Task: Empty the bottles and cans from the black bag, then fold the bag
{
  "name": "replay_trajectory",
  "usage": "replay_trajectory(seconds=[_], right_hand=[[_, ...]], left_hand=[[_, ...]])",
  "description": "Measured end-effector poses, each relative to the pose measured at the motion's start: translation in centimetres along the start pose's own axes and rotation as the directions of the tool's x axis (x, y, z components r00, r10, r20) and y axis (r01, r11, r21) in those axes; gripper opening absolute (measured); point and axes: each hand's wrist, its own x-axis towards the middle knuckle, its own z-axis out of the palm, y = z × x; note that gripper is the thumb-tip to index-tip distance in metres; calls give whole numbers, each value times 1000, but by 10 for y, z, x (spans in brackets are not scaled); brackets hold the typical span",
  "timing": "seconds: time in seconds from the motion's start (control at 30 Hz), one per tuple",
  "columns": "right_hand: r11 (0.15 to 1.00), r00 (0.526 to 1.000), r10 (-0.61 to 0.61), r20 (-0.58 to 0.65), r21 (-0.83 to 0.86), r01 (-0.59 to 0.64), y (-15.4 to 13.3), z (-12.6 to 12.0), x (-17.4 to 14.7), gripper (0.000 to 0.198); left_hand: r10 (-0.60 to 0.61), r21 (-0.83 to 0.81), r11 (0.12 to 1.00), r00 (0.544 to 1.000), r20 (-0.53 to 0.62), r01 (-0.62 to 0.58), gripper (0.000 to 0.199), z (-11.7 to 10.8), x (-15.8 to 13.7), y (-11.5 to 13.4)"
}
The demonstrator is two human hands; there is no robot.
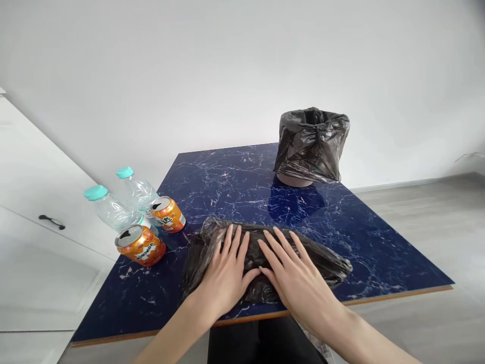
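Observation:
A crumpled black plastic bag (322, 253) lies along the front of the blue marbled table (227, 182). My left hand (225, 273) rests flat on its left part, fingers stretched away from me. On the bag's middle lies my right hand (293, 268), palm down with the fingers spread. The two thumbs nearly meet. What is inside the bag, if anything, is hidden. Left of the bag stand two opened orange soda cans, a nearer Mirinda can (142, 247) and a farther can (168, 215).
Behind the cans are two clear bottles with teal caps, a nearer bottle (113, 210) and a farther bottle (138, 189). A bin lined with a black bag (312, 144) stands at the table's back right. White cabinet doors (41, 263) flank the left side; a white wall is behind.

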Motion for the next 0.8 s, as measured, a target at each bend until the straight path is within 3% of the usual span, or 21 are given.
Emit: replay_trajectory(seconds=[0.13,0.27,0.5,0.67,0.8], right_hand=[[996,990,91,109,-25,-89,26,20,8,69],[992,967,122,224,2,-126,45,18,18,71],[993,966,78,248,72,-99,63,23,19,67],[996,970,26,240,78,-46,73,26,21,67],[997,969,18,245,67,-35,73,26,24,67]], left_hand=[[-55,-56,997,998,7,56,85,12,-8,-25],[-74,-87,993,997,38,77,72,12,-15,-47],[-132,-26,991,991,-13,132,67,13,-29,-69],[-125,4,992,990,-58,126,64,9,-34,-69],[-100,-24,995,986,-132,98,55,-4,-21,-44]])
